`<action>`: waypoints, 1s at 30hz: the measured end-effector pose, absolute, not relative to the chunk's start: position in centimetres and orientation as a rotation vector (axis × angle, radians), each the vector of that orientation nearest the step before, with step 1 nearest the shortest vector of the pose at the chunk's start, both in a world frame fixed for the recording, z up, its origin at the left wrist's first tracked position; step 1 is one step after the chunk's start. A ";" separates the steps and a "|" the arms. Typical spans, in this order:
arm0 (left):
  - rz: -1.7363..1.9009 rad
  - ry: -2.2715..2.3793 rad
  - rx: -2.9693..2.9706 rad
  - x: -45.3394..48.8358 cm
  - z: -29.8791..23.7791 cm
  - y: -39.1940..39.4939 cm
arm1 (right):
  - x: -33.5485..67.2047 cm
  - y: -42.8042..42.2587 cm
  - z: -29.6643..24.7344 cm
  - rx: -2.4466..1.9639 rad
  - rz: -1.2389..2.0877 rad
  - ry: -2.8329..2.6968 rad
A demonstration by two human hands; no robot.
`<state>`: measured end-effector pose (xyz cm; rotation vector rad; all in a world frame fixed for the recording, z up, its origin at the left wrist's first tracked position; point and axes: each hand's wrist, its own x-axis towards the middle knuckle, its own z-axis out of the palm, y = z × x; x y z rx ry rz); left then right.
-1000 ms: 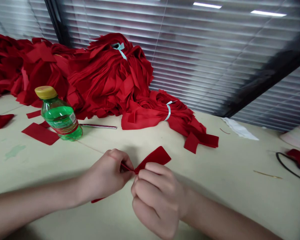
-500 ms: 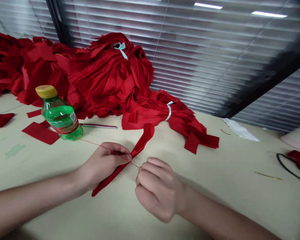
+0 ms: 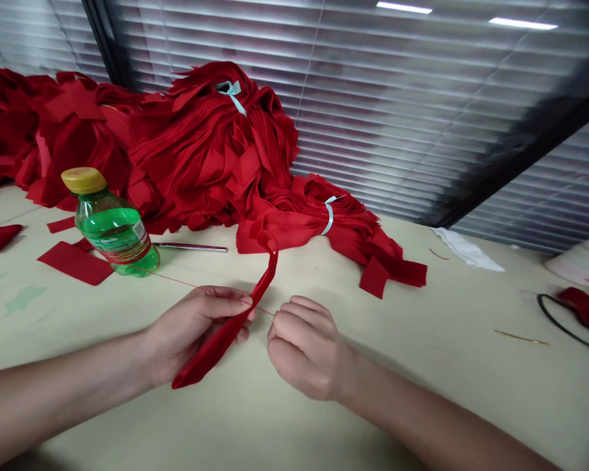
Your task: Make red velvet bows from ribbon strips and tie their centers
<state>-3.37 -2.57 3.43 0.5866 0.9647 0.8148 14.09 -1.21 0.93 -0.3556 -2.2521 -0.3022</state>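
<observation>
My left hand (image 3: 203, 327) pinches a folded strip of red fabric (image 3: 214, 341) at its middle, and the strip slants up to the right. A thin red thread (image 3: 174, 280) runs from a green plastic bottle (image 3: 115, 237), wound round with more of it, to the strip at my left fingertips. Past the strip the thread reaches my right hand (image 3: 304, 347), a closed fist that grips its end. The hands are a short gap apart, with the thread taut between them.
Heaped red fabric pieces (image 3: 201, 150) lie at the back left. A tied red bundle (image 3: 299, 209) sits before them, near a slim pen-like stick (image 3: 191, 247). White cloth (image 3: 468, 248), a gold-coloured stick (image 3: 520, 337) and a black cord loop (image 3: 564, 327) lie at right.
My left hand has turned the strip so its lower part faces up wider and its top end bends over. My right fist has risen slightly, still gripping the thread.
</observation>
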 end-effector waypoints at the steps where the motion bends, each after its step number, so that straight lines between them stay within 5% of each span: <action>1: 0.811 0.947 0.585 -3.4 3.4 -2.6 | 14.0 -1.1 0.7 -0.367 -0.309 -2.236; 20: 0.479 1.285 1.353 -4.1 3.9 -4.1 | 15.4 -0.3 2.9 -0.536 -0.663 -2.072; 30: 0.455 1.325 2.073 -5.4 4.7 -6.1 | 15.2 -0.1 3.0 -0.526 -0.577 -2.109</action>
